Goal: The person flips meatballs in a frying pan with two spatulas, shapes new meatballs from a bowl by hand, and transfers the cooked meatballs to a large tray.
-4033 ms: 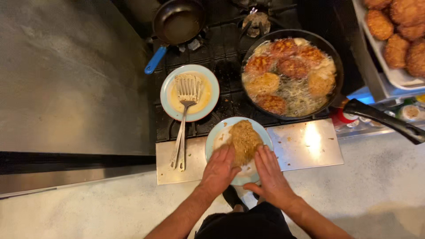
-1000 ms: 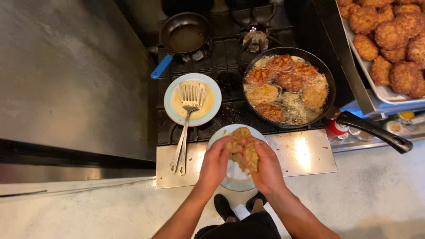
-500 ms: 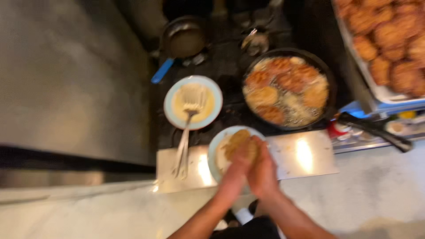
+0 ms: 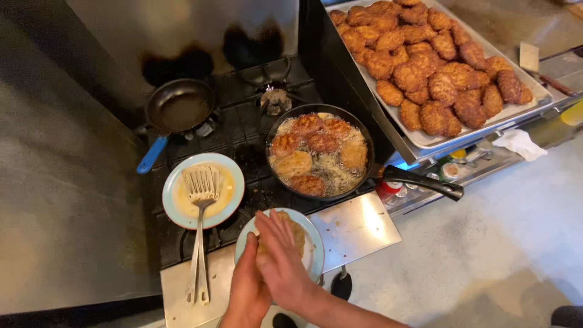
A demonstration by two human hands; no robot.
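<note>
- On the right, beside the stove (image 4: 243, 130), a big metal tray (image 4: 425, 141) sits tilted across a counter edge, packed with dark brown fried patties (image 4: 425, 73).
- At the stove's front right burner, a black frying pan (image 4: 320, 152) holds six patties (image 4: 316, 159) in bubbling oil; its black handle points right, over a shelf of small bottles.
- At the back left burner, a smaller dark pan (image 4: 179, 106) with a blue handle stands well apart from the hands.
- Left of the frying pan, a light blue plate (image 4: 203, 190) holds pale yellow liquid, and a slotted metal spatula (image 4: 200, 231) rests with its head in the plate and its handle reaching down to the steel ledge.
- On that ledge, a second light blue plate (image 4: 313, 255) lies just below the frying pan.
- Over this plate, the left hand (image 4: 246, 288) and right hand (image 4: 280, 267) are pressed palm to palm around a breaded patty (image 4: 296, 234), fingers held flat; only the patty's upper edge shows past the fingertips.
</note>
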